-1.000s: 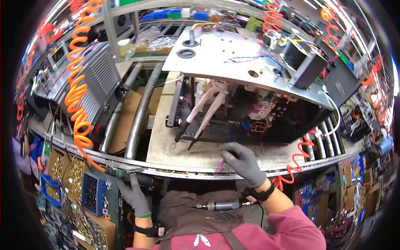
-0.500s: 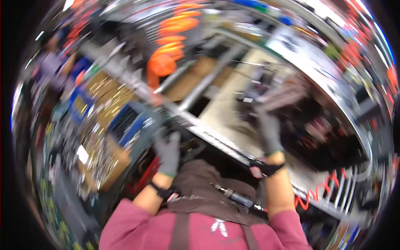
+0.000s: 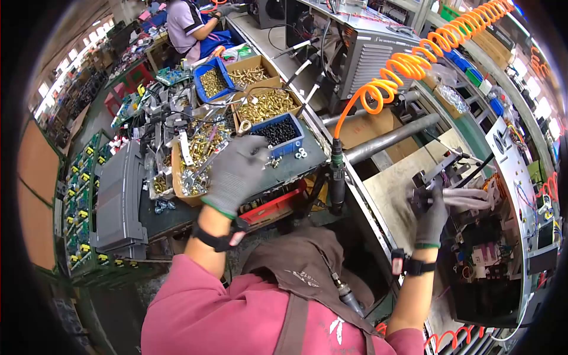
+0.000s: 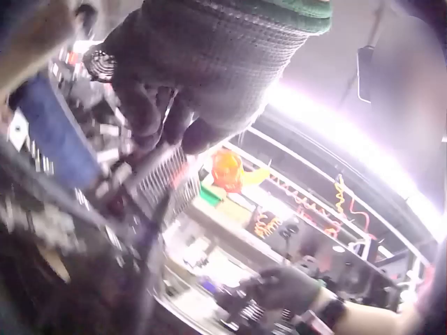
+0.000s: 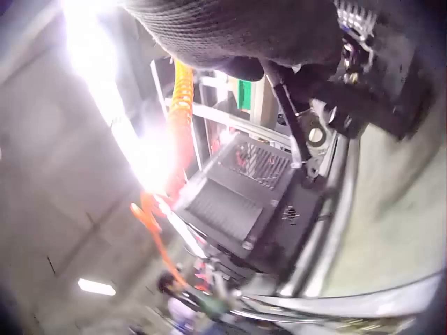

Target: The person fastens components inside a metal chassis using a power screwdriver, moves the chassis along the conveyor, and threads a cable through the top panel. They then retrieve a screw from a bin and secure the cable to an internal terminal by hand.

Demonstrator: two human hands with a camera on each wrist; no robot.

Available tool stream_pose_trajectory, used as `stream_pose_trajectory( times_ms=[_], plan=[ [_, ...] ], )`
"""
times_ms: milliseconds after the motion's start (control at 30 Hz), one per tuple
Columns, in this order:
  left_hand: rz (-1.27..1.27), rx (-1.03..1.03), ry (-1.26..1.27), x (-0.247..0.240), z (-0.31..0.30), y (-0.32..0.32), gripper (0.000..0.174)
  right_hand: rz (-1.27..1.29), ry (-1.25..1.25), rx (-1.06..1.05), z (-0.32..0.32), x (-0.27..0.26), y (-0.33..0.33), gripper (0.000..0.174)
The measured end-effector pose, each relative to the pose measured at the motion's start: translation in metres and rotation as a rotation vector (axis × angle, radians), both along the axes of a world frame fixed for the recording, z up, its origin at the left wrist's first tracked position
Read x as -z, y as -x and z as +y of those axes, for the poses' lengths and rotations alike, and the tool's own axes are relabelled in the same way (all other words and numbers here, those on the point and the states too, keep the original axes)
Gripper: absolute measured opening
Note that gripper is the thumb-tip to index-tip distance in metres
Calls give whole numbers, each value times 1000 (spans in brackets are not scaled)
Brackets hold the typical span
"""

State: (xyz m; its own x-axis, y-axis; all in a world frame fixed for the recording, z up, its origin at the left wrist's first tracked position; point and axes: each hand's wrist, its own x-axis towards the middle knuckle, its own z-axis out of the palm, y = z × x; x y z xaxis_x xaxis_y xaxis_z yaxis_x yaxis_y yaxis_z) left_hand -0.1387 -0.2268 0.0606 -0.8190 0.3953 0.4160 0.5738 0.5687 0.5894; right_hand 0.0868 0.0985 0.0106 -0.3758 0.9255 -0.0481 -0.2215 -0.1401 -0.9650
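My left hand (image 3: 239,171), in a grey glove, is over the boxes of small hardware, its fingers partly bent beside a blue bin of black screws (image 3: 278,134). In the left wrist view its fingers (image 4: 143,115) hang down with nothing visible between them. My right hand (image 3: 432,219), also gloved, grips black cables at the end of pale sleeving (image 3: 467,199), next to the open machine chassis (image 3: 482,284). Metal ring lugs (image 5: 316,136) show on the cable ends in the right wrist view. An air driver (image 3: 336,183) hangs from the orange coiled hose between my hands.
Cardboard boxes of brass hardware (image 3: 269,105) and a blue bin of brass parts (image 3: 212,81) stand on the left bench. A grey vented machine (image 3: 376,65) is behind the rollers (image 3: 393,136). Another tool (image 3: 349,296) lies on my lap. A person (image 3: 192,26) sits farther off.
My head view has swung left. My left hand has left the air driver and moved over the hardware boxes. My right hand has moved to the black cables and now grips them.
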Motion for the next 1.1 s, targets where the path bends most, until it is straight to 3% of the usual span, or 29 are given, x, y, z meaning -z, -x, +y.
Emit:
stream_pose_trajectory(
  times_ms=[67,133,233,333,400,533,633,700,767,800,867,900,967,1033,1100],
  plan=[
    [-105,-200,139,-11,-28,21,25,36,17,6,-7,7,-13,27],
    [-72,-304,285,-6,-54,46,26,20,-135,118,-36,-12,-19,38],
    [-124,-331,443,-3,-68,73,29,48,-103,57,-60,-35,-31,47],
    [-192,-245,545,2,-68,92,32,30,-175,132,-64,-35,-40,42],
    [-182,-261,540,5,-66,96,34,-85,-263,164,-60,-21,-49,37],
    [-133,-332,477,19,-68,103,32,-75,-201,176,-73,-18,-52,40],
    [-198,-427,513,-28,-56,64,27,-141,-214,141,-84,-14,-55,36],
    [-134,-429,451,-24,-79,64,25,-233,-318,11,-93,-10,-59,30],
    [-179,-47,21,-36,-92,48,33,-221,-246,-189,-109,-10,-60,21],
    [-333,-22,-129,-42,-86,33,38,-242,-162,-246,-119,-17,-59,19],
    [-668,170,-383,-51,-71,-11,47,-285,-234,-405,-127,-16,-58,22],
    [-845,322,-485,-56,-61,-37,49,-271,-437,-406,-134,-20,-54,24],
    [-995,346,-383,-67,-16,-90,45,-329,-562,-443,-147,-33,-58,44],
    [-961,709,-189,-61,14,-118,43,-272,-889,-390,-152,-42,-59,57],
    [-826,948,-126,-38,54,-135,50,-332,-1059,-376,-149,-43,-66,61]
  ],
)
